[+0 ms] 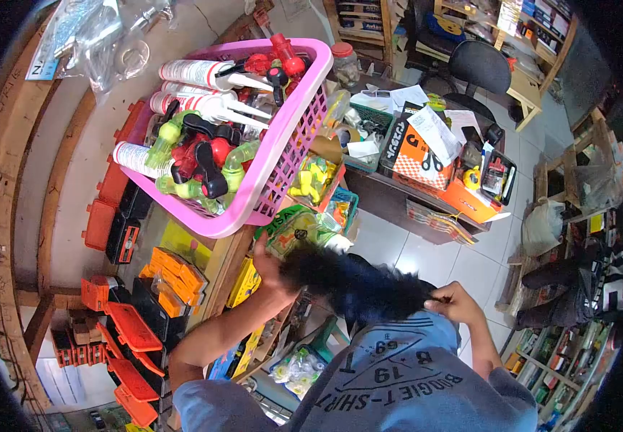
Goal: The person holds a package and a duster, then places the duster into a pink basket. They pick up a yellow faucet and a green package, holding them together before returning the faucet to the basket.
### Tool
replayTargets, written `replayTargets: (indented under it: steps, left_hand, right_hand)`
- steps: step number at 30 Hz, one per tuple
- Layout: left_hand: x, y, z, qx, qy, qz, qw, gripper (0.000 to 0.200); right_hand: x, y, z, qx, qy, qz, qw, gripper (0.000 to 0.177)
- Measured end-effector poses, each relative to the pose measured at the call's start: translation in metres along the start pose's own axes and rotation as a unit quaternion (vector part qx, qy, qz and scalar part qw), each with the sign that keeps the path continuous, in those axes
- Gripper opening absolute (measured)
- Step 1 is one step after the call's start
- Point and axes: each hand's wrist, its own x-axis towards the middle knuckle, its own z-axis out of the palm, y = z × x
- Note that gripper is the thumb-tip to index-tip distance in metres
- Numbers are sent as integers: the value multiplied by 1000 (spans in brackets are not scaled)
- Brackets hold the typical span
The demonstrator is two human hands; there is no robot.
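My right hand [458, 303] has its fingers closed at the right end of a fluffy black feather duster [358, 288]. The duster stretches leftward across the front of my blue shirt, its feathers near my left hand. My left hand [272, 268] is raised at the left edge of a clear plastic package [293, 229] with green printing, and its fingers appear closed on that edge. The duster's feathers cover part of the package's lower side. Just above the package stands a pink plastic basket [254, 194] full of white sealant tubes [193, 73] and red, green and black plastic pieces.
Orange and black boxes [133, 327] line the shelf at left. Yellow packs [314, 180] lie in trays beside the basket. A desk carries an orange carton [419, 155] and papers [434, 133], with a black chair [478, 66] behind. Stocked shelves [556, 360] stand at right.
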Motion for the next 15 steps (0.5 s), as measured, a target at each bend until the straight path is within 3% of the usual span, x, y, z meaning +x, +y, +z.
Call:
replayTargets:
  steps: [3,4,7,9,11,13,15]
  left_hand:
    - [4,2,6,-45,7,46,998,59]
    - [2,4,11,-86,-64,27,994,59]
    - [1,7,17,12,-68,39,997,53]
    - [-1,9,20,-4,-84,15,996,52]
    - [7,10,7,-16,-32,32,999,52]
    - [15,11,-4,-48,-11,42,998,52]
    - [21,12,-15,29,-8,62,998,54]
  right_hand:
    - [-1,5,4,4,25,2,1000,41]
    - [-2,6,3,12,15,5,1000,39]
    - [-7,3,4,15,-25,-5,1000,30]
    - [-10,3,5,21,32,31,999,24]
    - [-8,13,4,39,48,44,997,24]
    - [-6,17,-1,30,-25,28,999,27]
    - [-2,10,-1,-2,-43,-20,999,32]
